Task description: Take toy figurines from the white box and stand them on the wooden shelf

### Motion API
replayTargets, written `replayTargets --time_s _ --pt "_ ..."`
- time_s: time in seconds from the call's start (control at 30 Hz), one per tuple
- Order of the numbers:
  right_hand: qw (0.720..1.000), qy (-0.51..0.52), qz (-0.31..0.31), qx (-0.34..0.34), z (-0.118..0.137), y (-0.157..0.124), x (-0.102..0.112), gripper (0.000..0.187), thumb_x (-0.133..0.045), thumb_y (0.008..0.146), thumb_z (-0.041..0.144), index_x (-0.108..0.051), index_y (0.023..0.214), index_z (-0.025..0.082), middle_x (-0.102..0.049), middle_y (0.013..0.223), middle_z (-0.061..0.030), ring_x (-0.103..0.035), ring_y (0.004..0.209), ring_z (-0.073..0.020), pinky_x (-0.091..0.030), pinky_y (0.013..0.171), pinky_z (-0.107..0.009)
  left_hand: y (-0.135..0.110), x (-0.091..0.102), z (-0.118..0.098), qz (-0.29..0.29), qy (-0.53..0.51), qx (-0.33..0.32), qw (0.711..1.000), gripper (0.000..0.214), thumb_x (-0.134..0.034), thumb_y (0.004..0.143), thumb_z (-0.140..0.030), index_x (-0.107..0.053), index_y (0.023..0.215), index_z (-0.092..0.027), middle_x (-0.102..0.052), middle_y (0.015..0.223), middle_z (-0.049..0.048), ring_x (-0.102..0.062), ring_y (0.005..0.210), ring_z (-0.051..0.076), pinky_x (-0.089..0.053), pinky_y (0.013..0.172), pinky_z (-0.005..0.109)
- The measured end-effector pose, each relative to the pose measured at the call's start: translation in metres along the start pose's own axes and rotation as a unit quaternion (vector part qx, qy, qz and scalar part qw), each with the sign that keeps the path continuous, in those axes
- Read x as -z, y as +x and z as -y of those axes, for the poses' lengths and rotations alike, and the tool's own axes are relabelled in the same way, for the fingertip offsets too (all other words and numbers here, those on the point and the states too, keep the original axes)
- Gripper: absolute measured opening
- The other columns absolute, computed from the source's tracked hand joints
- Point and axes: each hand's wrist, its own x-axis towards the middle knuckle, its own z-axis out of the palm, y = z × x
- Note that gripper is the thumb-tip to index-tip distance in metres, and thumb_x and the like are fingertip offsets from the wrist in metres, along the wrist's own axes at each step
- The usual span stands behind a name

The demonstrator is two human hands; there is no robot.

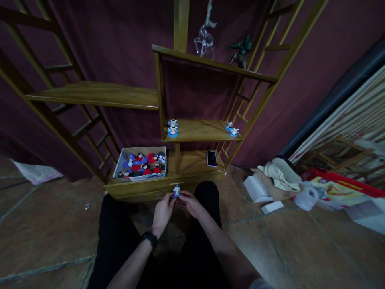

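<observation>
Between my two hands, in front of the low shelf, is a small blue-and-white figurine (177, 191) on a dark blue base, held upright. The fingers of my left hand (162, 212) pinch its base from the left. My right hand (192, 204) grips the base from the right. Behind and to the left, a white box (120, 162) on the bottom shelf holds several figurines with red, blue and black bases. On the shelf above, light-blue-based figurines (173, 129) stand at the left end, and others (234, 131) stand at the right end.
A phone (211, 158) lies on the bottom shelf (192, 160). A clear deer ornament (205, 40) and a dark green statue (241, 52) stand on the upper shelf. White boxes (257, 188), a plastic bag (306, 197) and a red-and-yellow carton (337, 188) sit on the floor at right.
</observation>
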Motion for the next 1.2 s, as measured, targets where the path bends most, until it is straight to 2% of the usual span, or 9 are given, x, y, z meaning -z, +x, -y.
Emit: replayTargets --time_s 0.23,0.4,0.5,0.57,0.7,0.8,0.9,1.07,1.2 --pt "0.999 0.045 0.022 0.008 0.005 0.006 0.003 0.031 -0.074 0.061 0.027 -0.064 0.090 0.019 -0.067 0.091 -0.0030 -0.062 0.082 -0.0160 -0.046 0.080 -0.033 0.006 0.007 -0.006 0.043 0.197 -0.032 0.979 0.030 -0.035 0.088 -0.034 -0.054 0.108 -0.020 -0.068 0.092 0.0076 -0.064 0.080 0.020 -0.043 0.067 0.027" --pt "0.998 0.032 0.053 0.001 0.020 0.015 0.000 0.027 -0.073 0.063 0.029 -0.064 0.085 0.016 -0.067 0.089 -0.0037 -0.062 0.082 -0.0157 -0.045 0.083 -0.033 0.013 0.015 -0.007 0.055 0.264 -0.088 0.959 0.032 -0.029 0.090 -0.033 -0.052 0.107 -0.020 -0.065 0.096 0.0088 -0.063 0.081 0.021 -0.043 0.064 0.028" --pt "0.998 0.006 0.059 0.015 0.033 0.021 -0.001 0.026 -0.074 0.062 0.028 -0.064 0.083 0.016 -0.066 0.088 -0.0026 -0.061 0.083 -0.0150 -0.044 0.084 -0.032 0.018 0.018 -0.011 0.064 0.274 -0.105 0.954 0.030 -0.030 0.090 -0.032 -0.053 0.105 -0.019 -0.064 0.096 0.0095 -0.063 0.082 0.021 -0.044 0.065 0.029" --pt "0.998 -0.012 0.060 0.029 0.041 0.026 0.000 0.027 -0.075 0.061 0.026 -0.065 0.084 0.016 -0.066 0.089 -0.0026 -0.061 0.083 -0.0149 -0.044 0.084 -0.031 0.024 0.016 -0.012 0.055 0.249 -0.100 0.962 0.030 -0.032 0.089 -0.032 -0.052 0.108 -0.020 -0.064 0.099 0.0095 -0.063 0.083 0.021 -0.045 0.067 0.029" --pt "0.998 -0.028 0.049 0.036 0.049 0.032 0.006 0.031 -0.075 0.060 0.028 -0.064 0.085 0.016 -0.066 0.090 -0.0043 -0.061 0.083 -0.0161 -0.045 0.081 -0.032 0.036 0.005 -0.011 0.006 0.112 -0.050 0.992 0.032 -0.042 0.085 -0.028 -0.049 0.115 -0.020 -0.064 0.105 0.0083 -0.062 0.092 0.018 -0.045 0.076 0.027" --pt "0.998 -0.036 0.045 0.026 0.047 0.034 0.012 0.033 -0.075 0.060 0.030 -0.064 0.087 0.015 -0.066 0.086 -0.0042 -0.061 0.079 -0.0155 -0.047 0.076 -0.031 0.042 -0.004 -0.009 0.017 0.053 -0.056 0.997 0.033 -0.045 0.083 -0.021 -0.051 0.115 -0.020 -0.063 0.110 0.0069 -0.060 0.097 0.017 -0.044 0.082 0.026" --pt "0.998 -0.048 0.035 0.026 0.041 0.035 0.014 0.030 -0.074 0.060 0.033 -0.065 0.083 0.016 -0.065 0.083 -0.0027 -0.060 0.074 -0.0140 -0.048 0.070 -0.029 0.043 -0.007 -0.008 0.049 0.080 -0.061 0.994 0.033 -0.041 0.084 -0.018 -0.052 0.116 -0.021 -0.062 0.112 0.0069 -0.060 0.098 0.018 -0.043 0.083 0.026" --pt "0.996 -0.067 0.033 0.048 0.032 0.038 0.014 0.023 -0.072 0.062 0.033 -0.063 0.075 0.017 -0.062 0.080 -0.0009 -0.058 0.073 -0.0135 -0.048 0.066 -0.028 0.040 -0.004 -0.008 0.081 0.199 -0.013 0.976 0.032 -0.036 0.087 -0.023 -0.053 0.114 -0.022 -0.066 0.102 0.0083 -0.063 0.088 0.020 -0.044 0.075 0.028" --pt "0.996 -0.073 0.023 0.044 0.030 0.039 0.015 0.024 -0.073 0.060 0.034 -0.063 0.074 0.018 -0.061 0.078 -0.0003 -0.057 0.072 -0.0137 -0.048 0.067 -0.029 0.040 0.000 -0.011 0.091 0.252 -0.029 0.963 0.034 -0.031 0.089 -0.025 -0.051 0.115 -0.022 -0.065 0.100 0.0094 -0.063 0.085 0.020 -0.045 0.071 0.029"
